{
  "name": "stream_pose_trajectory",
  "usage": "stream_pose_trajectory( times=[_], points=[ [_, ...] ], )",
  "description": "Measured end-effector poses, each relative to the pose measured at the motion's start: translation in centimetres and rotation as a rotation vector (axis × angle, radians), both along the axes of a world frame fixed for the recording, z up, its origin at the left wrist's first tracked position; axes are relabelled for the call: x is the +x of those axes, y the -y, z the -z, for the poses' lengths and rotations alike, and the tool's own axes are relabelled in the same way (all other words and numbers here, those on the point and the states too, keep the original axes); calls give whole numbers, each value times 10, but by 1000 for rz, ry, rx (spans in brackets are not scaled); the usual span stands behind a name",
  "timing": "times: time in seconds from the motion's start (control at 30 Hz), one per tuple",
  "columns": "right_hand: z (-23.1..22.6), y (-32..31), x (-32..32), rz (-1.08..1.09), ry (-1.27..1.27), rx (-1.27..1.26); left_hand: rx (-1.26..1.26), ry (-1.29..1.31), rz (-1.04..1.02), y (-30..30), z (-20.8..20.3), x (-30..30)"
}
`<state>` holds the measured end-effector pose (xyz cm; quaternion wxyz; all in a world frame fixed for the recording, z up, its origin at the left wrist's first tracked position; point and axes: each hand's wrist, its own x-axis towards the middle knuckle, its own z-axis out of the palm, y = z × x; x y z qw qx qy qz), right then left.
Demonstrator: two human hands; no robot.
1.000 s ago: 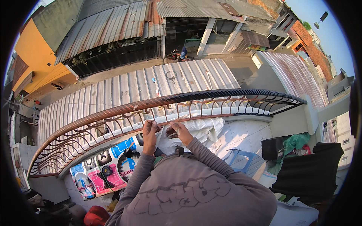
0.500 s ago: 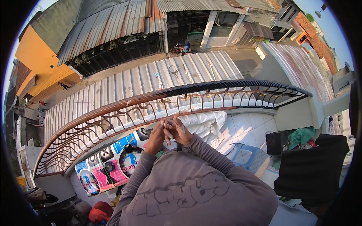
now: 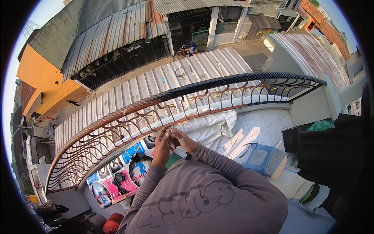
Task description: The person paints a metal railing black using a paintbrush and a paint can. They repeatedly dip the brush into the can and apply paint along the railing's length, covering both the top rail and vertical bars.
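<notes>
My left hand and my right hand meet in front of my chest, fingers bent and fingertips pressed together. Whether something small is between them is too fine to make out. Pale smudges mark the right hand. Just beyond them curves a twisted metal balcony railing, its top bar glossy black toward the right and rusty brown toward the left. Neither hand grips it. Below the left hand, a printed pink, blue and white sheet covers the floor, with a small dark pot and a thin stick in it.
White cloth lies along the railing's foot on the tiles. A blue plastic stool stands to the right, near hanging black fabric. Something red is at lower left. Beyond the railing lies a corrugated metal roof.
My hands have shifted from overlapping, tangled fingers to fingertips meeting, with the right hand a little lower. My view has tilted and turned slightly, so the railing's ends and the floor things appear moved rightward.
</notes>
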<state>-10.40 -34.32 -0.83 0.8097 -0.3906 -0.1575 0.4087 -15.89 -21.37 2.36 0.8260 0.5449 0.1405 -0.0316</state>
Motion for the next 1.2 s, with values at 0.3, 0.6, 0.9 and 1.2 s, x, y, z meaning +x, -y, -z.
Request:
stream_pose_trajectory(
  times=[0.3, 0.6, 0.9, 1.2],
  points=[
    [-13, 17, 4, 173, 51, -22, -104, 99, 205, 5, -14, 25],
    [13, 45, 17, 587, -43, -354, 386, 265, 400, 38, -2, 17],
    [-3, 37, -3, 370, 148, -227, 520, 241, 334, 41, -9, 23],
    [18, 46, 9, 390, -95, -297, 645, 250, 412, 42, -3, 13]
  ],
)
